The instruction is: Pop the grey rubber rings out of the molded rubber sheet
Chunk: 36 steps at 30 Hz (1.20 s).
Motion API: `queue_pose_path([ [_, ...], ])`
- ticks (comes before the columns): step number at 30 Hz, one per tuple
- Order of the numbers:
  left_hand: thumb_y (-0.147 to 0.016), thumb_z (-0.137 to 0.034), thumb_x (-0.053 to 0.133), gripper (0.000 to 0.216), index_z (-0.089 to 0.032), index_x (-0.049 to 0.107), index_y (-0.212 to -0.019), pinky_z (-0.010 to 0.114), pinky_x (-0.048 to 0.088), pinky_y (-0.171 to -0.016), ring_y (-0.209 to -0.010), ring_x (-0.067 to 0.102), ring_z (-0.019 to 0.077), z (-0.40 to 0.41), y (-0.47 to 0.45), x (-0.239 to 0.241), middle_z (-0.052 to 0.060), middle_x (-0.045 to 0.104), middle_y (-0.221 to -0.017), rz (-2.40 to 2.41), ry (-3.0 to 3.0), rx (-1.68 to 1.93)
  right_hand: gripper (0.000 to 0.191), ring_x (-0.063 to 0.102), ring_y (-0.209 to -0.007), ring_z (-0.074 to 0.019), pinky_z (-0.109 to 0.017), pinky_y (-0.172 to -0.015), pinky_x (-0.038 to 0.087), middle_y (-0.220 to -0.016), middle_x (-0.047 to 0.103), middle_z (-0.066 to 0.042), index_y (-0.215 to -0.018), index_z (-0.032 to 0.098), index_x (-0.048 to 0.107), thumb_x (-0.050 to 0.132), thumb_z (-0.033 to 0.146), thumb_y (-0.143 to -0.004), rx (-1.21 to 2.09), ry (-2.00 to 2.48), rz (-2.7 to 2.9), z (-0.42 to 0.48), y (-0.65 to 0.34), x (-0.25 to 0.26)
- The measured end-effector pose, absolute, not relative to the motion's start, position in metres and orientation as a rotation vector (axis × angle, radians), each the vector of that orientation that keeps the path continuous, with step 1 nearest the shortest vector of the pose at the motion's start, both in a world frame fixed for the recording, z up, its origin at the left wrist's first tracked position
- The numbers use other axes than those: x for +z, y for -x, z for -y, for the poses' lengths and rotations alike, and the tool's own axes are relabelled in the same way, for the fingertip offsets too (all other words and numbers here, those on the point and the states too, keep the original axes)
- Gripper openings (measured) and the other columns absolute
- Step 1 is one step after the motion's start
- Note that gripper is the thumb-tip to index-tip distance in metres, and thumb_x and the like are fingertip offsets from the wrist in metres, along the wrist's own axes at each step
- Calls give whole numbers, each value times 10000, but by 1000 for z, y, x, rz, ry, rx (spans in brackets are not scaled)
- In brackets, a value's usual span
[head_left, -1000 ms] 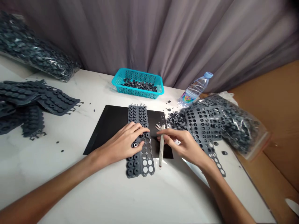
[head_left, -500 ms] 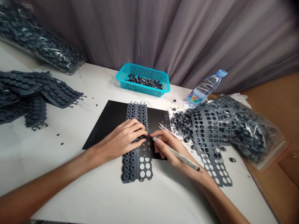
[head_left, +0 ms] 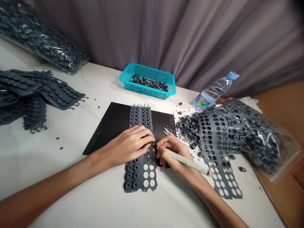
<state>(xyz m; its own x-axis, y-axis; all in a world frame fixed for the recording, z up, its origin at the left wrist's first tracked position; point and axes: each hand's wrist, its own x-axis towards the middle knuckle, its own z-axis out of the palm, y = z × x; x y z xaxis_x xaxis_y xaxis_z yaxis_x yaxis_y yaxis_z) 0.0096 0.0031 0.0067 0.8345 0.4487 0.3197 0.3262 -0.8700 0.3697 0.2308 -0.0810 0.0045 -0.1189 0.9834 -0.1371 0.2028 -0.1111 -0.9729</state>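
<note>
A dark grey moulded rubber sheet of ring-shaped parts lies lengthwise across a black mat. Its near right columns are empty round holes; rings fill the near left columns. My left hand lies over the middle of the sheet, fingers curled and closed at its right edge. My right hand grips a slim pen-like tool with a pale handle and reddish end. The tool's tip meets the left fingertips, where the small part between them is mostly hidden. Pointed metal tips show just beyond the right hand.
A blue basket of small dark parts stands at the back. To the right are loose parts, a punched-out sheet, a filled plastic bag and a water bottle. More sheets and another bag occupy the left.
The view has shifted slightly. My hands stay at the sheet's right edge; the right hand and pen-like tool have turned a little, with the tip still at the left fingers.
</note>
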Motion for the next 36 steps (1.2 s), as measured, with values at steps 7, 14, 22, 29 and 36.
queue_pose_path([
  [7,-1026,-145,585,161,-180,672,-1156,367,498,-1019,-1131,599,215,-4,-11,3,53,662,-1132,-617,-2493,634,196,654,-525,-115,-214,-478,546,-737,680,4,-937,190,620,604,363,-1029,1320,1334,1322,80,-230,0],
  [14,-1029,-144,588,151,-173,676,-1148,371,496,-1021,-1134,601,213,-4,-11,7,48,675,-1127,-629,-2435,608,237,639,-546,-121,-223,-482,551,-745,678,0,-932,196,620,632,416,-1019,1387,1351,1280,78,-232,-5],
  [22,-1036,-160,587,155,-175,675,-1162,380,502,-1019,-1139,607,220,-3,-11,9,50,683,-1135,-637,-2450,584,223,621,-540,-112,-216,-472,522,-760,670,5,-935,201,612,612,404,-1027,1353,1349,1313,78,-230,-4],
  [29,-1044,-175,576,153,-183,661,-1172,379,508,-1024,-1148,607,221,-4,-10,8,48,686,-1146,-630,-2481,583,237,613,-556,-115,-207,-465,508,-748,659,1,-913,197,597,604,404,-1027,1328,1340,1353,78,-229,-2],
  [36,-1079,-194,506,169,-161,642,-1174,405,525,-941,-1106,613,256,0,-11,16,72,679,-1155,-607,-2866,431,184,602,-539,-115,-203,-454,487,-716,636,19,-890,206,577,585,340,-1017,1269,1401,1409,78,-227,-1],
])
